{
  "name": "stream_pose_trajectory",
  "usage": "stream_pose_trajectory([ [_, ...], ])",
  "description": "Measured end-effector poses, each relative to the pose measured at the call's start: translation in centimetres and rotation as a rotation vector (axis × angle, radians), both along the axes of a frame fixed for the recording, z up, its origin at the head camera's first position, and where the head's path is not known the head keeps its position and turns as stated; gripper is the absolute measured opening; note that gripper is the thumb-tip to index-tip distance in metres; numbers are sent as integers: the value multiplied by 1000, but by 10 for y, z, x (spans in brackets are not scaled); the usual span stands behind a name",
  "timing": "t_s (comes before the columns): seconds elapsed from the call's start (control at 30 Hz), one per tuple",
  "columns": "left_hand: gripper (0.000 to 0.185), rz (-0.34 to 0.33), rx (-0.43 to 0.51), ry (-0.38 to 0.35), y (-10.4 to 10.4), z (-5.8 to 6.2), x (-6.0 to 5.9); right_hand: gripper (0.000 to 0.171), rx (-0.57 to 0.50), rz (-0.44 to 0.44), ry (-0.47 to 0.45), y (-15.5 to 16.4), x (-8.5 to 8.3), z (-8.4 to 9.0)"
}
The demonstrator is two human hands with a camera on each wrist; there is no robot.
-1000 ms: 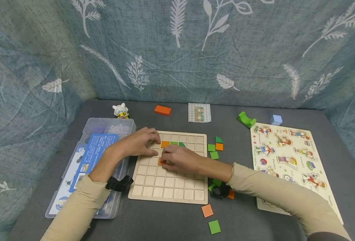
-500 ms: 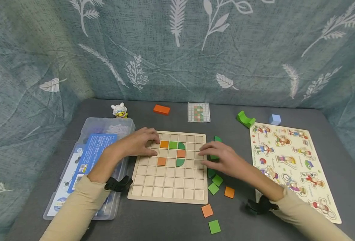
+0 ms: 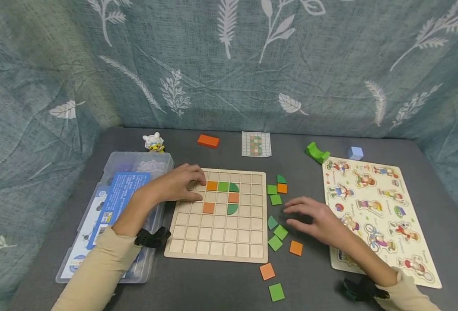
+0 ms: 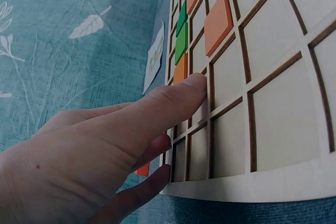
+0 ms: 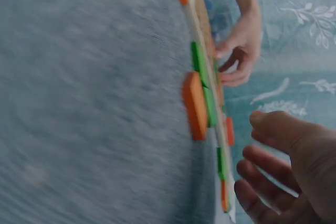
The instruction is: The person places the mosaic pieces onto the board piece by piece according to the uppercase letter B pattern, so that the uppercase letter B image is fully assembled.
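A wooden grid board [image 3: 215,236] lies in the middle of the table. In its upper cells sit several tiles, among them an orange square [image 3: 211,185], a green square [image 3: 223,186] and a dark green quarter-circle [image 3: 233,209]. My left hand [image 3: 176,183] rests at the board's upper left edge, thumb and fingers spread apart; in the left wrist view the thumb [image 4: 178,95] reaches over the cells, holding nothing. To the right of the board, my right hand [image 3: 316,219] hovers with empty, parted fingers beside loose tiles, nearest a dark green quarter-circle [image 3: 272,223] and a green square [image 3: 280,232].
More loose tiles lie along the board's right side, including an orange square [image 3: 296,248]. A pattern card [image 3: 256,144] and an orange block [image 3: 208,141] lie behind the board. A plastic case [image 3: 143,270] stands left; a picture puzzle board [image 3: 384,207] lies right.
My right hand has left the board and moved right, past its edge and over beside the loose tiles. An orange tile it was covering now shows in its cell. The left hand stays put.
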State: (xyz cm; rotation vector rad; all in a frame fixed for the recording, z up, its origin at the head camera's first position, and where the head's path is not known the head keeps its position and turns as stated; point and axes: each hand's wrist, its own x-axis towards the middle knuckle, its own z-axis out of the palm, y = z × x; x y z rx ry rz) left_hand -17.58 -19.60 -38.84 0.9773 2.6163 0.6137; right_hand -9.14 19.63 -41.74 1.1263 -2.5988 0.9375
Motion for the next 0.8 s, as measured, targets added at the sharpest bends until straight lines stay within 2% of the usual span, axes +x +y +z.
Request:
stream_pose_trajectory([
  [0.17,32,-5,8,3,1,-1,-1,28,8,156,2,1,6,-9],
  [0.3,32,-7,10,12,1,-1,-1,28,21,210,8,3,10,-12],
  [0.43,32,1,10,5,1,-2,0,18,38,206,88,4,13,-14],
  [0.63,30,-9,15,29,0,-3,0,3,111,132,184,0,19,-12],
  [0.73,29,-9,17,43,-1,-3,0,2,168,106,193,-3,21,-9],
  [0.8,28,-9,17,45,-1,-3,0,8,213,98,189,-5,22,-6],
])
